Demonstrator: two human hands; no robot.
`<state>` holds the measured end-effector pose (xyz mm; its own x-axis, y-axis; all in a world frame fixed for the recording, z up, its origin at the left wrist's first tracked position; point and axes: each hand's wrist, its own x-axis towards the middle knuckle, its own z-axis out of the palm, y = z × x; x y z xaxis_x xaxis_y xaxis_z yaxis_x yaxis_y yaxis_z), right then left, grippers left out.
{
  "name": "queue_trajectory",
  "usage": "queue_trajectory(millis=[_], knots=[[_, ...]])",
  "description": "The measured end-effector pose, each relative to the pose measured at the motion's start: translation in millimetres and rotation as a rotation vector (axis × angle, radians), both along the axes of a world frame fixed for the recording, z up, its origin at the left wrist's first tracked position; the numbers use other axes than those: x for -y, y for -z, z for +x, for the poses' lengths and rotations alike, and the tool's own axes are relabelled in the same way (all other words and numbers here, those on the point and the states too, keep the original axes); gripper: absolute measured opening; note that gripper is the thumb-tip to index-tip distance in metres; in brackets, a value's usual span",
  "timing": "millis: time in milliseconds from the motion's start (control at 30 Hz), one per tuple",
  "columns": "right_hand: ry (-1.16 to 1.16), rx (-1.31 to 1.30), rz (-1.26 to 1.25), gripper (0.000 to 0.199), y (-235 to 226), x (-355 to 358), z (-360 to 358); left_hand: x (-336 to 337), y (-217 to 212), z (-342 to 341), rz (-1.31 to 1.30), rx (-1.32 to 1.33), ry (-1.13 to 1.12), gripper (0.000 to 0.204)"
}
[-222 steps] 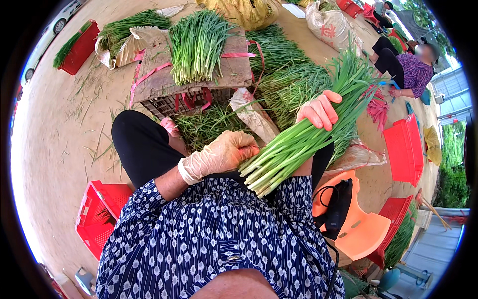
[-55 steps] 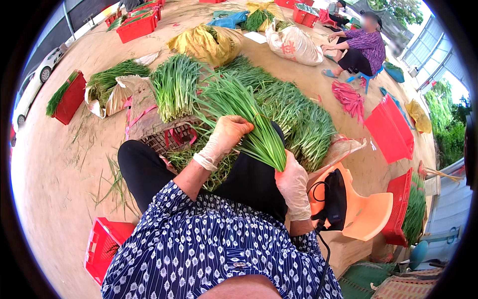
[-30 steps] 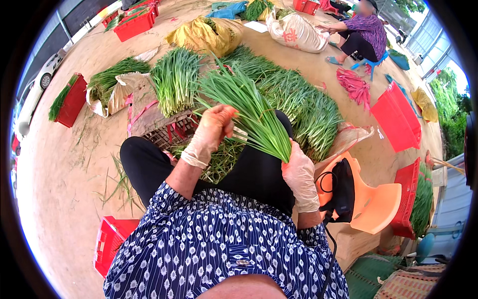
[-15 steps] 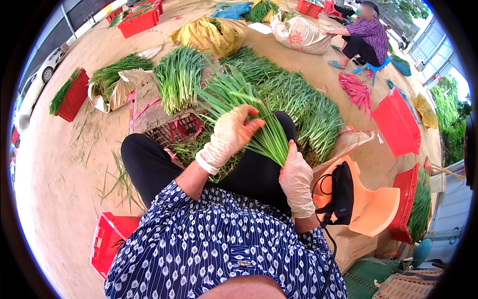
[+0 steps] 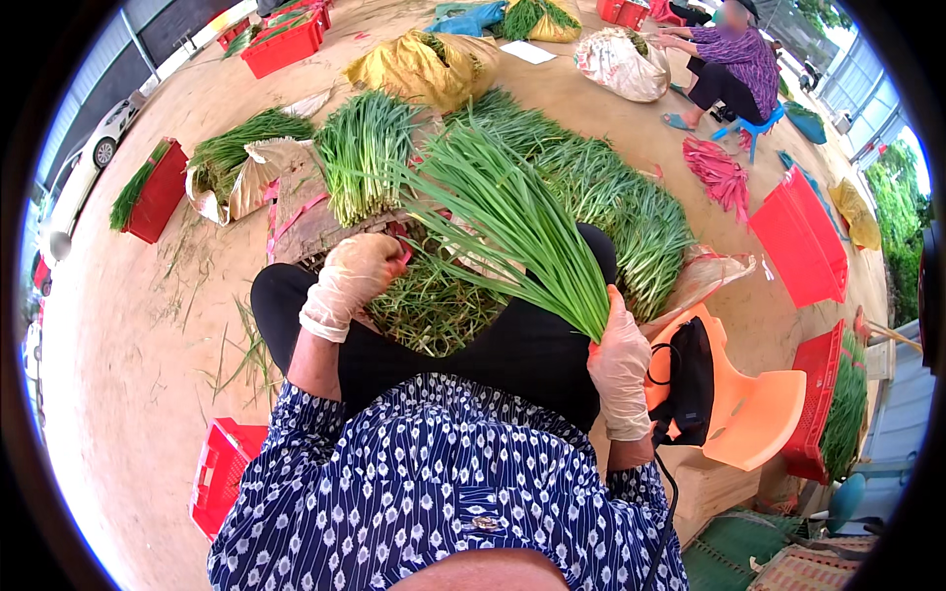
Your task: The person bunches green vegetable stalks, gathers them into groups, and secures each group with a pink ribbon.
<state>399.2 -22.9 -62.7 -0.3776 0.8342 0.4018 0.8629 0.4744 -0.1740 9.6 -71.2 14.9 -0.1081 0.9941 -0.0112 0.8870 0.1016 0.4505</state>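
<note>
My right hand (image 5: 619,360), in a thin clear glove, grips the root end of a bunch of green chives (image 5: 512,222) that fans up and to the left over my lap. My left hand (image 5: 355,276), gloved too, is loosely curled with nothing visibly in it. It rests at the edge of a heap of trimmed chive scraps (image 5: 429,305) between my knees, in front of a dark wire crate (image 5: 315,251). The left hand is off the bunch.
Piles of chives (image 5: 631,212) cover the ground ahead, with one bundle (image 5: 365,148) on sacking. Red crates (image 5: 803,236) stand on the right and one (image 5: 222,473) by my left hip. An orange chair (image 5: 749,409) with a black bag (image 5: 690,379) is at my right. Another person (image 5: 724,64) sits far back.
My left hand let go of the chive bunch and dropped to the scrap heap by the crate. The right hand alone now holds the bunch upright by its roots.
</note>
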Motion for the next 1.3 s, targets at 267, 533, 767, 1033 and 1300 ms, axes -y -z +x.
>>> queue_trajectory(millis=[267, 533, 767, 1033, 1300], knots=[[0.026, 0.073, 0.01, 0.094, -5.5, 2.0, 0.7, -72.1, -22.1, 55.7, 0.695, 0.218, -0.089, 0.027], [-0.064, -0.084, -0.031, 0.086, -5.0, -6.1, 8.6, -140.1, 34.7, 67.2, 0.314, 0.794, -0.047, 0.005], [-0.055, -0.323, -0.366, 0.058, -20.2, -8.7, 39.6, -57.3, -19.2, -20.1, 0.296, 1.67, 0.176, 0.014], [-0.046, -0.424, -0.483, 0.048, -21.5, -3.6, 52.1, -2.8, 22.0, -30.4, 0.227, 0.2, -0.237, 0.023], [-0.008, -0.485, -0.578, 0.042, -24.9, -3.5, 43.3, -25.9, 56.8, 38.4, 0.214, 0.394, -0.022, 0.031]])
